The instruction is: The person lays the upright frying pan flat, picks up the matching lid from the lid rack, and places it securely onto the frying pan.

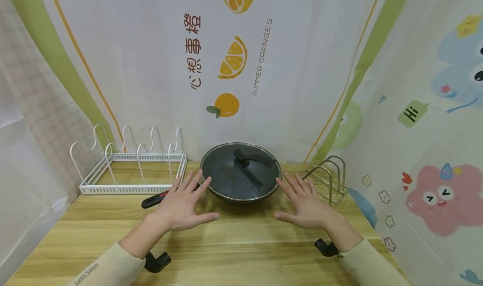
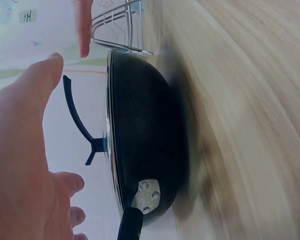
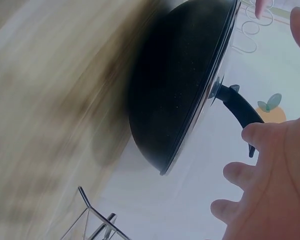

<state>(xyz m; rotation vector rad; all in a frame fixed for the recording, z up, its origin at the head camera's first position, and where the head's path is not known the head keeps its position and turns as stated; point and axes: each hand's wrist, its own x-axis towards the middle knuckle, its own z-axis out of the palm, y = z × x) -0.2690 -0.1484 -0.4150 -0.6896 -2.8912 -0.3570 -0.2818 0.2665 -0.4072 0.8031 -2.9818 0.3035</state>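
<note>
A dark wok (image 1: 241, 193) (image 2: 145, 145) (image 3: 180, 90) stands at the back middle of the wooden table (image 1: 234, 252), covered by a glass lid (image 1: 240, 172) with a black handle (image 1: 250, 158) (image 2: 77, 120) (image 3: 240, 107). The wok's black and red handle (image 1: 152, 200) points left. My left hand (image 1: 183, 204) (image 2: 25, 165) hovers open just left of the wok, fingers spread. My right hand (image 1: 303, 202) (image 3: 275, 180) hovers open just right of it. Neither hand holds anything, and I cannot tell whether either touches the wok.
A white wire rack (image 1: 132, 164) stands at the back left. A smaller metal wire rack (image 1: 328, 179) (image 2: 117, 25) (image 3: 95, 225) sits at the back right. Printed curtains close in the back and both sides. The table's near part lies in front of my hands.
</note>
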